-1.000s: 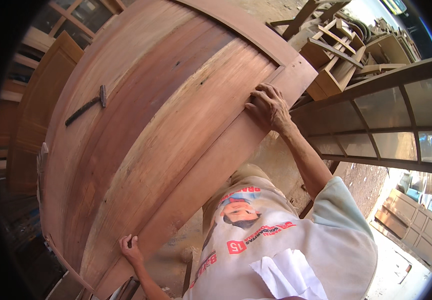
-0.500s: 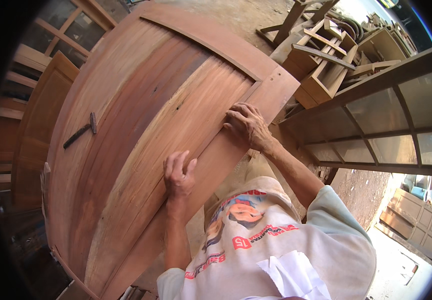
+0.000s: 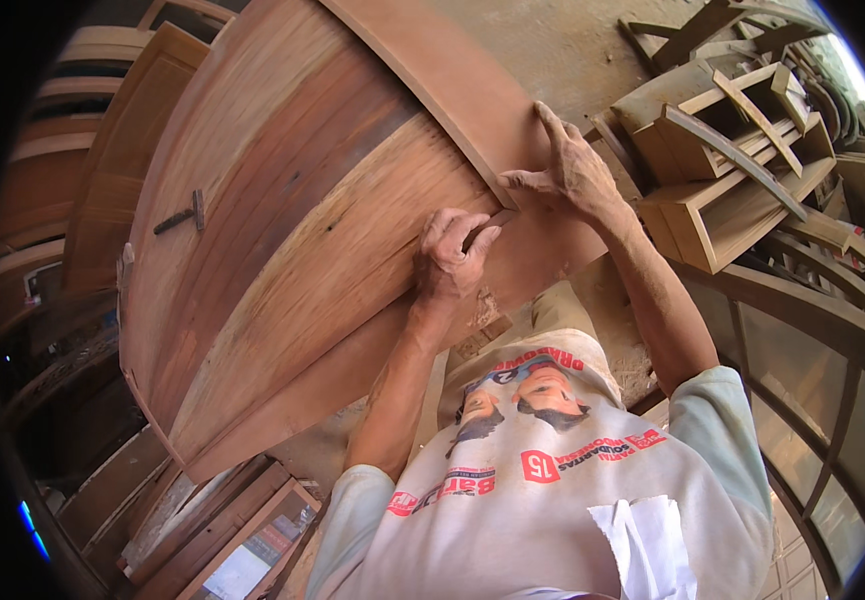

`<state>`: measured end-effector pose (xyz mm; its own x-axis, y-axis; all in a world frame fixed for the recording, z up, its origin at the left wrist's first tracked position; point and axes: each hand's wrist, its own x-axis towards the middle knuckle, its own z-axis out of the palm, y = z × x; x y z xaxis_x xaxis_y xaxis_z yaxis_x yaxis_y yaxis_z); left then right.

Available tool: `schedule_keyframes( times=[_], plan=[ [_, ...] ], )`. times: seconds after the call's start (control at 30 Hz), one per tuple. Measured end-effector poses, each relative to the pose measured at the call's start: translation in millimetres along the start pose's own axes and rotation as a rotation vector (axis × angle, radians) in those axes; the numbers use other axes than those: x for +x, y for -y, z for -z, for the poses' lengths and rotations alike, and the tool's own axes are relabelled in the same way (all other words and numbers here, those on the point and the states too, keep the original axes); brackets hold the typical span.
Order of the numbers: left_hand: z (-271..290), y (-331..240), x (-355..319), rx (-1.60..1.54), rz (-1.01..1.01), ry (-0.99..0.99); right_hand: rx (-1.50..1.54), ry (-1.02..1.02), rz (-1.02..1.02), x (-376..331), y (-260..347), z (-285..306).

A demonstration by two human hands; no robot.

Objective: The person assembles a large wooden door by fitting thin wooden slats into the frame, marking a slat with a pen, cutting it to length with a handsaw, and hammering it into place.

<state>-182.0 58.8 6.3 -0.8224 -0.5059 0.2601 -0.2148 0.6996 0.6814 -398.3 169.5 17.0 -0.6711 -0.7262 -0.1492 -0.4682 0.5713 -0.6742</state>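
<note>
A large reddish-brown wooden panel (image 3: 282, 200) with a frame round it lies before me. A thin dark strip of moulding (image 3: 422, 95) runs along the inner edge of its far right frame piece. My left hand (image 3: 447, 255) is at the near inner edge with curled fingers, its thumb and fingers seemingly round a short visible end of a wooden strip (image 3: 500, 216). My right hand (image 3: 577, 175) is spread over the frame corner, its thumb at the corner where the strips meet and its forefinger along the frame's outer edge. A hammer (image 3: 198, 210) lies on the panel's left part.
Wooden drawer-like boxes (image 3: 717, 215) and loose slats are piled at the right, beside a glazed wooden frame (image 3: 802, 390). Doors and panels (image 3: 117, 170) lean at the left. More framed wood (image 3: 272, 530) stands below the panel's near left corner.
My left hand has moved along the near edge toward the corner. The right hand has shifted to the far side of the corner and spread its fingers. The view has turned.
</note>
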Motion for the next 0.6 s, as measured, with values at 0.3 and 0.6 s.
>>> schedule_keyframes(
  times=[0.3, 0.6],
  plan=[
    [-6.4, -3.3, 3.1, 0.064, -0.027, 0.009, 0.095, 0.068, 0.026, 8.0, -9.7, -4.5],
    [-7.9, -3.5, 5.4, 0.103, -0.062, 0.007, 0.051, 0.156, -0.06, 10.6, 5.4, 3.1]
  ],
)
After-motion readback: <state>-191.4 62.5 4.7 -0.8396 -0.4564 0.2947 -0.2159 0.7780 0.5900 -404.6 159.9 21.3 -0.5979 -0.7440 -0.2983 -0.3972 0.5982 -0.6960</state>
